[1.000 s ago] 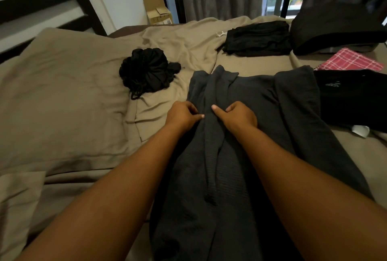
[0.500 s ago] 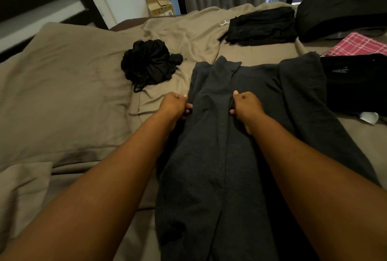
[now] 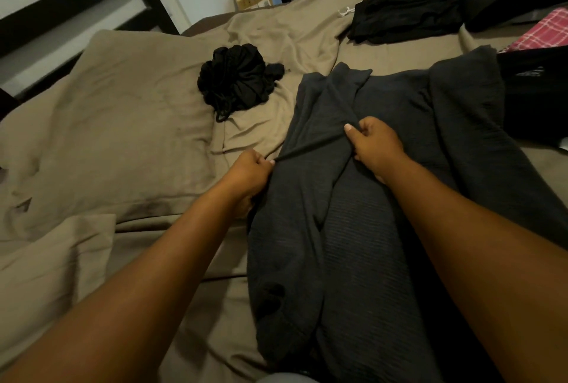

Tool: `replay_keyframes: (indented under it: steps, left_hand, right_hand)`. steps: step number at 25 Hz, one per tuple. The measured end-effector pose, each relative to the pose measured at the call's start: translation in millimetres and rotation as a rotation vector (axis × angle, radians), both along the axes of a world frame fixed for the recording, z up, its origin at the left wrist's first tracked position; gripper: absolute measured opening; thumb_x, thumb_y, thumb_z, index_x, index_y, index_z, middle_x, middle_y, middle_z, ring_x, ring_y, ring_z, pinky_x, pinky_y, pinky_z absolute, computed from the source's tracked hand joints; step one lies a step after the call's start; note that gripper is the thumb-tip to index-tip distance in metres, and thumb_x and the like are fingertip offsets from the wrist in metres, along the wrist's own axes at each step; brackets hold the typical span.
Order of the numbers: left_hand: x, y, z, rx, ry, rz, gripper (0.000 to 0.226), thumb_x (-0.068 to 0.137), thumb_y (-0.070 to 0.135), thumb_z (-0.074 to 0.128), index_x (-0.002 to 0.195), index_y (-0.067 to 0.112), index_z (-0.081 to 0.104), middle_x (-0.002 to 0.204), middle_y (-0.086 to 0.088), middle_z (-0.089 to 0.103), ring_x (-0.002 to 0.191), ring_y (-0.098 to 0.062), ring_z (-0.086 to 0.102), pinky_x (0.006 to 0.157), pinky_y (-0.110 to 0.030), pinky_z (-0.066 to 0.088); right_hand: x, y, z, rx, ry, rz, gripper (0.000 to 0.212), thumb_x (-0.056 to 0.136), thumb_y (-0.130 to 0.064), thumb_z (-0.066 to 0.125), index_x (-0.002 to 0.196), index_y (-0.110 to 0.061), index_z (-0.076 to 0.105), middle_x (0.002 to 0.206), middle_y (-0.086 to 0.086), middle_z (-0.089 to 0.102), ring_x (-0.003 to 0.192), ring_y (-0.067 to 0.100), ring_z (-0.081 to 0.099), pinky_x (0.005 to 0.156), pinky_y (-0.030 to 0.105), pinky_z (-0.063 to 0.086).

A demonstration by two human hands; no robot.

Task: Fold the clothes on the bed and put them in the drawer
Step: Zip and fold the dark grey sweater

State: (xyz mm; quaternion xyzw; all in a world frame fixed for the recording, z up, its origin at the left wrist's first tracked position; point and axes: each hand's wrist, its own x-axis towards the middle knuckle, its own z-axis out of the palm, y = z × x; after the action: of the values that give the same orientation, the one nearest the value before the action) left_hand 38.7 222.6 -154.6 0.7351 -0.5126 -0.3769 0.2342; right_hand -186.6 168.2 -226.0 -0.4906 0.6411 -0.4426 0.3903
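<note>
More spread, left hand (image 3: 249,175), right hand (image 3: 376,146), garment (image 3: 353,259)

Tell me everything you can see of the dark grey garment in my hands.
The dark grey garment is a limp, ribbed-knit piece spread lengthwise on the tan bed sheet. A crease runs up its middle; a wide flap lies along its right side. The left hand pinches its left edge, the right hand grips a bunched fold, and cloth is pulled taut between them. Its far right corner meets black clothing.
</note>
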Motion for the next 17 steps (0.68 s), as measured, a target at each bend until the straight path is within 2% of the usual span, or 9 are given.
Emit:
replay_keyframes:
  steps: [3,6,9,11,13,15,17]
  left_hand:
    - [8,7,-9,0.007,-0.029,-0.021,0.027,0.102,0.039,0.056,0.103,0.013,0.058,0.095,-0.009,0.065,0.082,-0.018,0.058,0.066,-0.034,0.048]
    - [17,15,-6,0.128,0.136,-0.127,0.046,0.09,0.055,0.067,0.114,0.015,0.068,0.106,-0.007,0.075,0.097,-0.023,0.072,0.087,-0.04,0.058]
    - [30,24,-4,0.171,0.293,-0.144,0.036,0.093,0.043,0.068,0.114,0.014,0.07,0.107,-0.008,0.076,0.102,-0.026,0.072,0.093,-0.042,0.058]
    - [37,27,-5,0.081,0.213,-0.055,0.035,0.095,0.044,0.065,0.1,0.009,0.07,0.096,-0.011,0.076,0.093,-0.027,0.072,0.085,-0.038,0.06]
    - [38,29,-6,0.044,0.052,-0.04,0.041,0.096,0.049,0.062,0.093,0.008,0.067,0.09,-0.008,0.074,0.083,-0.022,0.071,0.077,-0.032,0.059]
    - [38,25,-10,0.044,-0.026,-0.076,0.045,0.091,0.056,0.065,0.104,0.014,0.067,0.098,-0.005,0.073,0.091,-0.021,0.07,0.085,-0.039,0.059]
    - [34,22,-8,0.025,-0.043,-0.133,0.046,0.089,0.056,0.068,0.116,0.019,0.063,0.109,-0.001,0.07,0.1,-0.02,0.068,0.093,-0.043,0.056]
  right_hand:
    - [2,-1,-2,-0.018,-0.051,-0.024,0.026,0.099,-0.04,0.061,0.09,-0.016,0.06,0.079,0.004,0.068,0.072,0.018,0.067,0.072,0.043,0.06]
    - [1,2,0,-0.02,-0.067,0.002,0.035,0.09,-0.053,0.069,0.096,-0.018,0.064,0.079,-0.001,0.071,0.075,0.016,0.068,0.07,0.035,0.056]
    - [1,7,0,-0.005,0.048,0.055,0.037,0.081,-0.057,0.077,0.095,-0.026,0.065,0.079,-0.006,0.067,0.074,0.011,0.064,0.068,0.028,0.05]
    - [1,8,1,-0.01,0.116,0.052,0.033,0.081,-0.055,0.078,0.093,-0.026,0.067,0.078,-0.007,0.066,0.075,0.012,0.064,0.069,0.029,0.05]
    - [2,8,2,-0.004,0.153,0.043,0.034,0.081,-0.055,0.078,0.093,-0.026,0.067,0.078,-0.007,0.066,0.077,0.012,0.064,0.067,0.029,0.047]
    - [4,10,5,0.016,0.121,0.049,0.038,0.078,-0.058,0.08,0.094,-0.027,0.063,0.078,-0.007,0.066,0.075,0.01,0.063,0.064,0.026,0.044]
    - [3,10,7,0.016,0.097,0.066,0.042,0.073,-0.056,0.084,0.094,-0.027,0.062,0.076,-0.006,0.068,0.071,0.009,0.063,0.067,0.027,0.049]
